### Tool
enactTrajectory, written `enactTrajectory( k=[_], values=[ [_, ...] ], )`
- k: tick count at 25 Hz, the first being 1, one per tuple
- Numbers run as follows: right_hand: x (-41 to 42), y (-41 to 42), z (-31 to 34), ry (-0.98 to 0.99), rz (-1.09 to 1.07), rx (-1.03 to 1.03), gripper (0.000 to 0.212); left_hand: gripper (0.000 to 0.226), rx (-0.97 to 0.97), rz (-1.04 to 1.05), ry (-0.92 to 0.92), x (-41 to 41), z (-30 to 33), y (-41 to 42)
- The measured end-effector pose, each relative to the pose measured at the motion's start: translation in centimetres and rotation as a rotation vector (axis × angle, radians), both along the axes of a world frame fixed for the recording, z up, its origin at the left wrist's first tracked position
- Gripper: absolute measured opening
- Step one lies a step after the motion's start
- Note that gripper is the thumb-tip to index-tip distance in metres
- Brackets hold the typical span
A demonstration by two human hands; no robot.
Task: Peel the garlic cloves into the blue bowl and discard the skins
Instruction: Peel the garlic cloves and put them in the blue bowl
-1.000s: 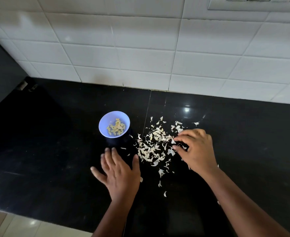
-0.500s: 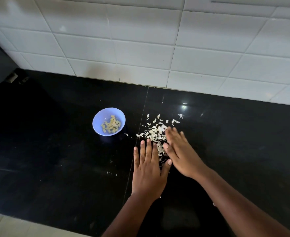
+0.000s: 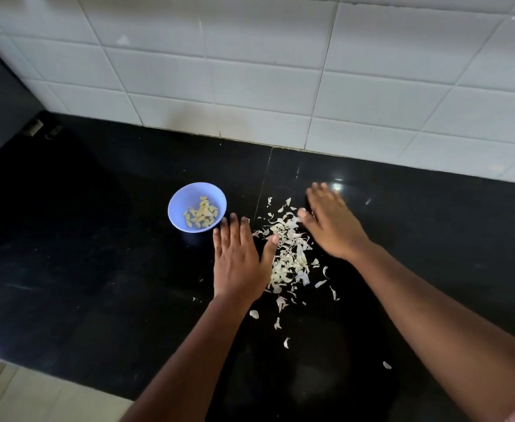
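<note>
While both hands, left (image 3: pixel 240 263) and right (image 3: pixel 330 222), lie flat and empty, papery white garlic skins (image 3: pixel 289 257) sit between them on the glossy black counter (image 3: pixel 98 254).

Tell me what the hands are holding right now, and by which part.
Nothing is held. The left hand and right hand lie flat, fingers straight, on either side of the garlic skins on the counter.

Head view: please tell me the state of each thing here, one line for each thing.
blue bowl: upright on the counter, holds peeled garlic cloves.
garlic skins: loose pile on the counter, some strays nearer the person.
left hand: flat, fingers straight, beside the pile.
right hand: flat, fingers straight, at the pile's far side.
counter: black, glossy.
</note>
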State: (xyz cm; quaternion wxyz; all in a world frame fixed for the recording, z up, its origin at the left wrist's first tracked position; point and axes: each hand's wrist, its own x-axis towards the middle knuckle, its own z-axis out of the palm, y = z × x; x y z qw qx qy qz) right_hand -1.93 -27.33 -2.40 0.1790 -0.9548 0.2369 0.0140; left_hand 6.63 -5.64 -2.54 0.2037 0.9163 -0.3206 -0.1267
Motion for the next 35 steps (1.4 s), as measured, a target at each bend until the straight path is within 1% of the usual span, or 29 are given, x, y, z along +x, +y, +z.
enactTrajectory(
  k=[1,2,3,5,6,7,8,9,10,12,14,16,17,18,19,20,21,22,23,24,25,27,28,29,31,33,35],
  values=[
    [-0.1,1.3,-0.4,-0.012,0.143,-0.031,0.085,0.099,-0.03,-0.031,0.018,-0.3,0.0,-0.1],
    [-0.3,2.2,-0.7,-0.038,0.238,-0.026,0.081,0.098,-0.064,-0.067,0.036,-0.4,-0.1,-0.1],
    [-0.7,2.7,-1.0,-0.079,0.265,0.03,0.077,0.095,-0.102,-0.09,0.059,-0.5,-0.3,0.0],
    [-1.8,2.9,-0.9,-0.206,0.167,0.238,0.065,0.091,-0.215,-0.069,0.125,-0.4,-0.4,0.4],
    [-2.6,2.7,-0.5,-0.292,0.109,0.284,0.056,0.086,-0.285,-0.035,0.168,-0.4,-0.3,0.6],
    [-3.4,2.6,-0.2,-0.388,0.077,0.238,0.046,0.078,-0.36,0.003,0.205,-0.5,-0.3,0.9],
    [-4.2,2.6,0.0,-0.47,0.065,0.151,0.034,0.068,-0.431,0.037,0.22,-0.6,-0.4,1.1],
    [-4.9,2.7,0.2,-0.508,0.066,0.093,0.023,0.057,-0.493,0.059,0.187,-0.9,-0.4,1.2],
    [-5.4,2.8,0.4,-0.499,0.082,0.086,0.018,0.048,-0.551,0.067,0.122,-1.3,-0.5,1.3],
    [-6.0,3.2,0.6,-0.393,0.175,0.149,0.016,0.04,-0.65,0.063,0.016,-2.1,-0.8,1.2],
    [-6.0,3.6,0.4,-0.28,0.285,0.137,0.02,0.041,-0.687,0.052,0.027,-2.6,-0.6,1.0],
    [-5.6,3.7,0.5,-0.215,0.319,0.114,0.024,0.044,-0.634,0.085,0.096,-3.2,0.3,1.0],
    [-5.4,3.8,0.7,-0.221,0.301,0.121,0.023,0.043,-0.599,0.1,0.102,-3.4,0.5,1.0],
    [-5.4,4.0,0.8,-0.249,0.257,0.156,0.022,0.04,-0.571,0.089,0.065,-3.5,0.7,1.0],
    [-5.5,4.4,1.2,-0.291,0.183,0.225,0.019,0.038,-0.541,0.048,0.013,-3.5,0.8,1.1],
    [-5.5,5.0,1.7,-0.342,0.1,0.328,0.015,0.037,-0.521,-0.01,0.007,-3.6,0.9,1.0],
    [-5.6,5.5,2.3,-0.388,0.023,0.447,0.011,0.038,-0.503,-0.063,0.09,-3.6,1.1,0.9],
    [-5.6,6.1,2.8,-0.429,-0.044,0.552,0.007,0.038,-0.494,-0.096,0.26,-3.7,1.5,0.7],
    [-5.7,6.7,3.3,-0.456,-0.099,0.628,0.005,0.037,-0.503,-0.1,0.457,-3.8,2.1,0.7],
    [-5.7,7.3,3.6,-0.474,-0.144,0.694,0.003,0.033,-0.532,-0.08,0.608,-4.0,2.4,0.7],
    [-5.6,7.7,3.9,-0.493,-0.185,0.76,0.003,0.026,-0.579,-0.039,0.673,-4.1,2.6,0.8],
    [-5.5,8.5,4.2,-0.517,-0.278,0.863,0.003,0.01,-0.628,0.066,0.641,-4.3,2.8,1.1],
    [-5.6,8.8,4.2,-0.523,-0.325,0.872,0.003,0.007,-0.607,0.102,0.594,-4.1,3.0,1.3],
    [-5.7,9.0,4.2,-0.528,-0.375,0.861,0.004,0.015,-0.548,0.128,0.532,-4.0,3.1,1.5],
    [-6.0,9.1,4.1,-0.533,-0.484,0.837,0.004,0.03,-0.364,0.127,0.383,-3.3,3.6,2.0],
    [-6.4,8.9,3.7,-0.502,-0.553,0.84,0.008,0.037,-0.172,0.061,0.222,-2.5,4.1,2.6],
    [-6.6,8.7,3.5,-0.455,-0.567,0.87,0.014,0.04,-0.047,-0.022,0.109,-2.0,4.2,2.9]
  ],
)
